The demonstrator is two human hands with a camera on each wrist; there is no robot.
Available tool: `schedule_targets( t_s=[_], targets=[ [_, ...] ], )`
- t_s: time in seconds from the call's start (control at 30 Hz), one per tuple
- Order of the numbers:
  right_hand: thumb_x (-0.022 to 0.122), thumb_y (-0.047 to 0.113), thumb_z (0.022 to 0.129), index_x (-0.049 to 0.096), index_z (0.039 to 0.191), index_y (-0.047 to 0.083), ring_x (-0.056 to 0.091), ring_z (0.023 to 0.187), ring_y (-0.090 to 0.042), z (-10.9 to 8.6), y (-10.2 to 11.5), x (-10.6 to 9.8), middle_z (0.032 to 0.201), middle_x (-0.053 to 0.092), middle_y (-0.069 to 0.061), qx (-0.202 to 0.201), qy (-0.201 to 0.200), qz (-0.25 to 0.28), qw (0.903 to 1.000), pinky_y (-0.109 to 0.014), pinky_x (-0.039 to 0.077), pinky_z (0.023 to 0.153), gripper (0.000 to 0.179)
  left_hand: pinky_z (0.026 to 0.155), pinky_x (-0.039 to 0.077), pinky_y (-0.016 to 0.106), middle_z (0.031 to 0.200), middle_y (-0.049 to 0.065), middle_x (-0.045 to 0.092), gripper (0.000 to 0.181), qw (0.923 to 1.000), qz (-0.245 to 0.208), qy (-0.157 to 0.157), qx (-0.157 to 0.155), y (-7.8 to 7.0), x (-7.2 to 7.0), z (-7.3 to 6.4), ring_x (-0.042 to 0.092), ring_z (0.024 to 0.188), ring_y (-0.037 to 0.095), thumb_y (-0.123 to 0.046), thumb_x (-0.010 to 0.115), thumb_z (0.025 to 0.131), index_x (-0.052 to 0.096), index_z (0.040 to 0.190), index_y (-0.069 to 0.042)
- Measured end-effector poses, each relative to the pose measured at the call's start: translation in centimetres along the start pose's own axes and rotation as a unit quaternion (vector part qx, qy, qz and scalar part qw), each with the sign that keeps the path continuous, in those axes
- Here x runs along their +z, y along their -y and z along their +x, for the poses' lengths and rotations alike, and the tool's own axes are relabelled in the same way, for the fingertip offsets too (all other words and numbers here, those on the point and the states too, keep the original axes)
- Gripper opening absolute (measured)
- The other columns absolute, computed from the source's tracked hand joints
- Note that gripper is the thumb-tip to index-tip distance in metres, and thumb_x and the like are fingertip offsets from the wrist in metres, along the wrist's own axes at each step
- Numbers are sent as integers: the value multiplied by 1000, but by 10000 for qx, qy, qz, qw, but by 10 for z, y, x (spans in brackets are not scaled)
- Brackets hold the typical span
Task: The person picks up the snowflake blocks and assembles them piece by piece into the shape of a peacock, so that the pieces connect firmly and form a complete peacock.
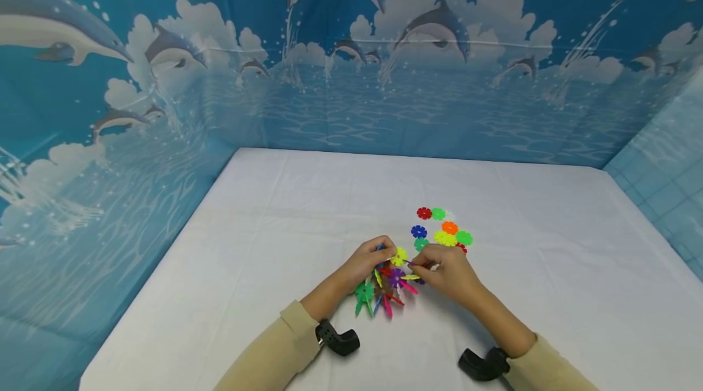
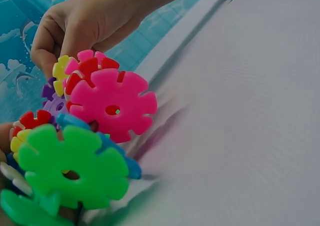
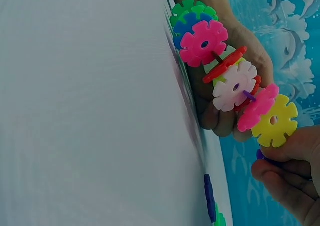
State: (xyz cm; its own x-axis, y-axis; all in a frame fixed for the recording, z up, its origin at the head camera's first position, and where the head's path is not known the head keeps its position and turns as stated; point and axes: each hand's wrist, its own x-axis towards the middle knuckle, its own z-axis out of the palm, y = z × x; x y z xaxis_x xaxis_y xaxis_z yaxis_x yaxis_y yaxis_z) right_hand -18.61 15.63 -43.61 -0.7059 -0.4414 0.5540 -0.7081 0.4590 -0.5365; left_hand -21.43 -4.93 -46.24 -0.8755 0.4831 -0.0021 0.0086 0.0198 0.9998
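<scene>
The left hand (image 1: 369, 261) grips and the right hand (image 1: 449, 272) pinches just beside it, both forearms (image 1: 497, 318) slanting inward

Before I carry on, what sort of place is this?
Probably an indoor tabletop booth for play or recording, though the room beyond is hidden. A dolphin-print backdrop rises behind a white-covered table, where loose notched plastic discs lie.
</scene>
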Motion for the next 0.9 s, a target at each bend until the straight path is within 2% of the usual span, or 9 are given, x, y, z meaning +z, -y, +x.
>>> schedule_targets(
  t_s=[0.17,0.37,0.5,0.7,0.9],
  targets=[
    [80,-5,74,70,74,9,61,64,-3,1,1,-1,73,65,9,296,104,22,9995,-23,54,56,18,77,38,27,84,-1,48,21,10000,-22,-7,26,2,0,0,47,81,11,-19,49,102,53,92,-1],
    [81,6,79,70,81,15,63,72,-4,5,3,-11,77,65,13,1045,573,71,9929,-25,56,67,15,77,41,25,81,-1,51,22,9997,-167,-177,-80,2,3,0,50,79,11,-22,49,102,53,89,-5],
    [77,9,84,72,90,9,66,77,-8,6,3,-20,83,68,9,1338,840,476,9863,-25,56,72,8,80,41,27,83,-2,53,23,9989,-131,-376,-229,1,5,0,51,82,11,-25,50,101,57,90,-6],
    [75,5,85,72,91,1,69,79,-18,6,2,-22,85,71,1,1317,850,1026,9823,-23,56,72,8,83,37,31,86,-3,50,24,9988,-10,-433,-217,0,4,0,47,87,12,-25,49,102,57,90,-5],
    [75,-1,83,73,88,2,67,77,-13,6,4,-18,82,71,-2,1048,842,887,9869,-23,56,72,6,79,38,26,81,-3,48,22,9997,-32,-210,-122,0,1,0,46,81,10,-20,49,101,57,93,-2]
  ],
)
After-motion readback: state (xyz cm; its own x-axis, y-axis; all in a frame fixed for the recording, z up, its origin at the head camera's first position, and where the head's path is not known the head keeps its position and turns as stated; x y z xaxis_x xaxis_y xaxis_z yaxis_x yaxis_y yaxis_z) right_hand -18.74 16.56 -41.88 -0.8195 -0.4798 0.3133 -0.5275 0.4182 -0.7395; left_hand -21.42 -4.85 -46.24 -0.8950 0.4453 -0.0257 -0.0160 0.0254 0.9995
